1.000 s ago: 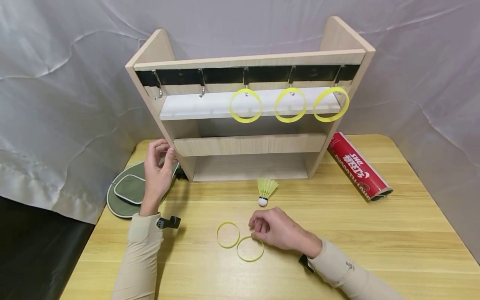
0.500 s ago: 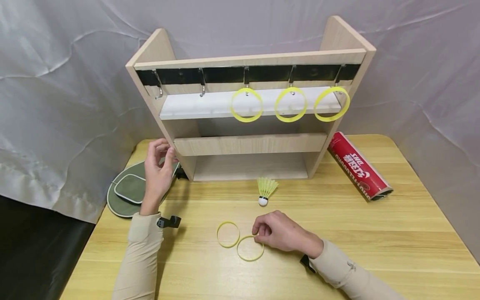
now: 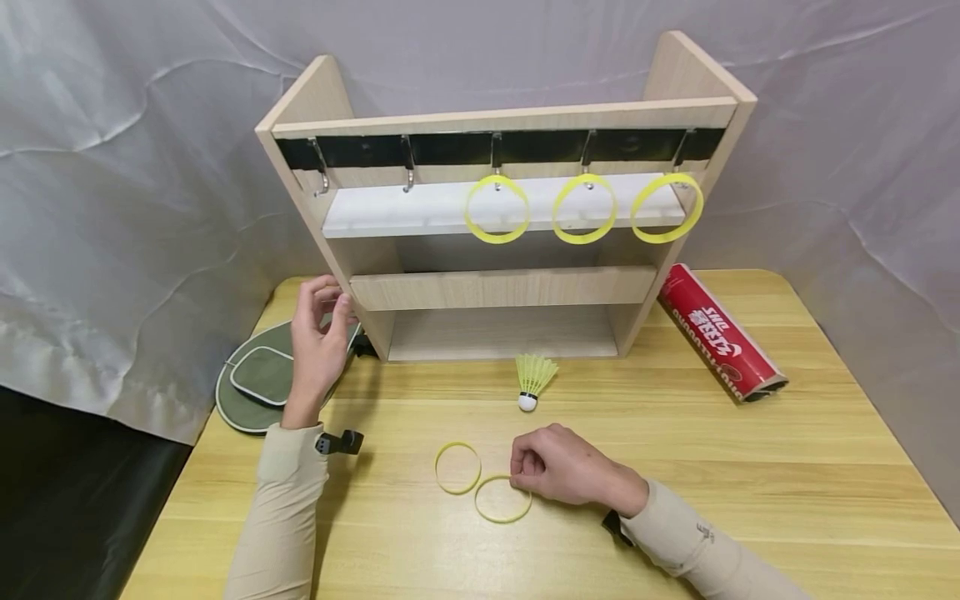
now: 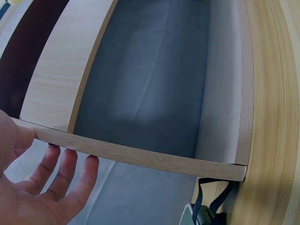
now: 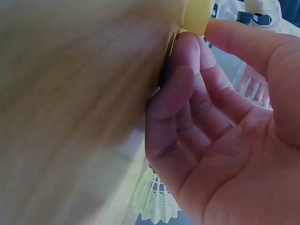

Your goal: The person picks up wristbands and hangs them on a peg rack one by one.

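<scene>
My right hand (image 3: 573, 467) pinches the right edge of a thin yellow ring (image 3: 478, 505) between thumb and fingertips. That ring lies on the table, close beside a second yellow ring (image 3: 437, 477). In the right wrist view, the thumb and a fingertip meet at the yellow band (image 5: 198, 16), while the other fingers bend down against the tabletop. On the left, my left hand (image 3: 318, 346) holds the side panel (image 4: 140, 157) of a wooden shelf (image 3: 502, 289), thumb on its front edge and fingers behind. Three more yellow rings (image 3: 497, 242) hang from hooks at the middle and right of the shelf.
A yellow shuttlecock (image 3: 534, 377) lies before the shelf. To the right is a red tube (image 3: 718, 333); a green racket cover (image 3: 258, 377) lies left, partly behind the left arm. Two hooks at left, including the outermost hook (image 3: 322, 179), carry no ring.
My right hand has shifted slightly right, and its fingertips have closed on the edge of the nearer ring. The left hand keeps its hold on the shelf.
</scene>
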Demonstrator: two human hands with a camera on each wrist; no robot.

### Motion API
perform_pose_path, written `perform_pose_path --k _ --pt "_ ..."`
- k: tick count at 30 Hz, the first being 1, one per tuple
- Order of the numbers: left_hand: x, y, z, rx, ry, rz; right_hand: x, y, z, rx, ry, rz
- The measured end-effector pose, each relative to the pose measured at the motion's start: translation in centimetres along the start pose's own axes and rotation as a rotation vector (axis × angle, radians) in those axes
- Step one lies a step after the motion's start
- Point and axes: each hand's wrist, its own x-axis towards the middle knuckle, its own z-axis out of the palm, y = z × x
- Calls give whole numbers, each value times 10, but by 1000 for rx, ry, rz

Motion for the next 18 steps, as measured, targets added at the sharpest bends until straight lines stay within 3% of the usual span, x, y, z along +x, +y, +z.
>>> perform_pose_path --k 10,18 --pt "0 0 0 -9 2 -2 -3 2 -5 118 10 1" --pt "0 0 0 -14 1 -1 -3 4 -5 149 13 -3"
